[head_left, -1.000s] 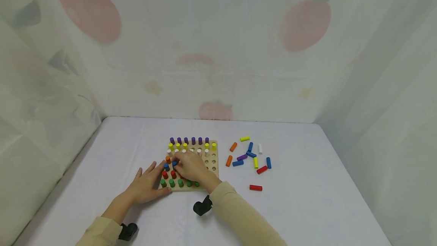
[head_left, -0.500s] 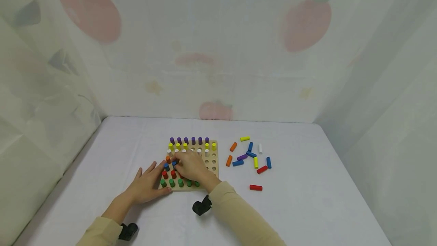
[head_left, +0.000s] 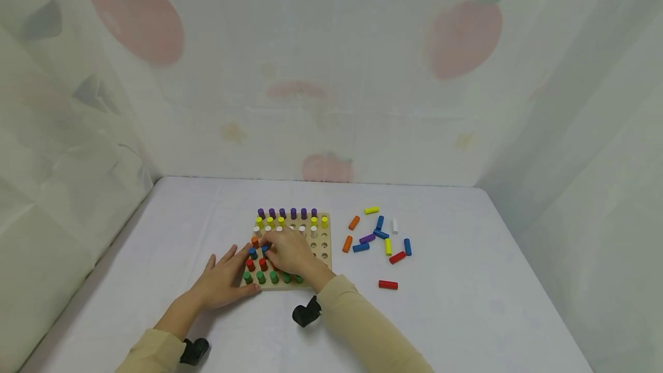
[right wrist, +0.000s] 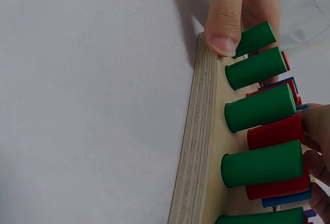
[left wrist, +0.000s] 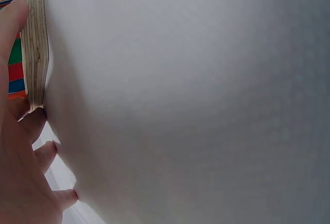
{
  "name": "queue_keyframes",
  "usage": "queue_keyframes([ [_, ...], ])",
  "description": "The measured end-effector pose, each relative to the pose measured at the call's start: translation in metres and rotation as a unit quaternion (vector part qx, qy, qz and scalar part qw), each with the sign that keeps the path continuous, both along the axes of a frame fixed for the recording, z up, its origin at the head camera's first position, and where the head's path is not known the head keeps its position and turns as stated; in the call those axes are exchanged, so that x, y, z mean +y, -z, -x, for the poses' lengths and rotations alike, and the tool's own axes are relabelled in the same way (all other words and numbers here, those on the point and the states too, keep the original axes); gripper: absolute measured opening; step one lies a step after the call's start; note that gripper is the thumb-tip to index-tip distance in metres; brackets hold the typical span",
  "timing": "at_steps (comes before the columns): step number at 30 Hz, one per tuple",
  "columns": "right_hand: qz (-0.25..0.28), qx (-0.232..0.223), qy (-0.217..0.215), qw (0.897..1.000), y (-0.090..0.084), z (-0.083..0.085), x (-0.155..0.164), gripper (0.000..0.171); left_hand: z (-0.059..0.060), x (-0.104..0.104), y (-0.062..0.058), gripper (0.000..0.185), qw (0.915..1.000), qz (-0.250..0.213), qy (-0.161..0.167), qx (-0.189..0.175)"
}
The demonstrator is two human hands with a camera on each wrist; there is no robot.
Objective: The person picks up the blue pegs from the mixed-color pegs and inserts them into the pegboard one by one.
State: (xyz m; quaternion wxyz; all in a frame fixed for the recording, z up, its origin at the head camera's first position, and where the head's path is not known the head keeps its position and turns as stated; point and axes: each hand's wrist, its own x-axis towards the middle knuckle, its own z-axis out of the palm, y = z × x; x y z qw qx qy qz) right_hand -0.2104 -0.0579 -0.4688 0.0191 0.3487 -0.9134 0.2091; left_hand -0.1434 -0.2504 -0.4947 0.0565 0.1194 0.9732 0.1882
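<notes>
Here the right hand (head_left: 290,255) sits over the middle of the board (head_left: 325,219), low in the centre of the head view, fingers curled down among the pegs and pinching a blue peg (head_left: 265,248) in the fourth row. The left hand (head_left: 226,281) lies flat on the table (head_left: 466,304) at the board's lower-left corner, fingers spread and straight. In the right wrist view its thumb presses the board edge beside the green pegs (right wrist: 258,108). In the left wrist view the board's plywood edge stands at the upper left, with the fingers against it.

Purple pegs (head_left: 287,212) fill the far row, then yellow pegs (head_left: 269,221), then white pegs (head_left: 257,230). An orange peg (head_left: 255,242) stands at the left, with red pegs (head_left: 251,265) below it. Loose pegs (head_left: 380,235) lie scattered right of the board, well apart from both hands. One red one (head_left: 388,285) lies alone, lower right.
</notes>
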Motion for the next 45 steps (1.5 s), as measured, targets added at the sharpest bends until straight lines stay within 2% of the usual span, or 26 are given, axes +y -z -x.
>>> queue_keyframes([
  [7, 0.005, -0.004, -0.01, 1.0, 0.0, 0.0, 0.001, 0.017, -0.001, 0.0, -0.001, 0.099, 1.0, -0.002, 0.001, 0.001],
  [14, 0.007, -0.013, -0.002, 1.0, 0.0, -0.001, 0.0, 0.018, 0.0, -0.002, 0.003, 0.1, 1.0, -0.004, 0.003, 0.001],
  [22, 0.007, -0.027, -0.001, 1.0, -0.002, -0.002, 0.002, 0.018, 0.0, -0.001, 0.001, 0.1, 1.0, -0.001, 0.001, -0.002],
  [32, 0.042, -0.068, 0.003, 0.997, -0.004, 0.0, 0.006, 0.018, -0.001, -0.001, 0.001, 0.101, 1.0, -0.003, 0.0, 0.0],
  [45, 0.081, -0.036, 0.003, 0.996, -0.021, 0.001, 0.031, 0.021, 0.0, 0.0, 0.001, 0.101, 1.0, 0.004, 0.003, 0.006],
])
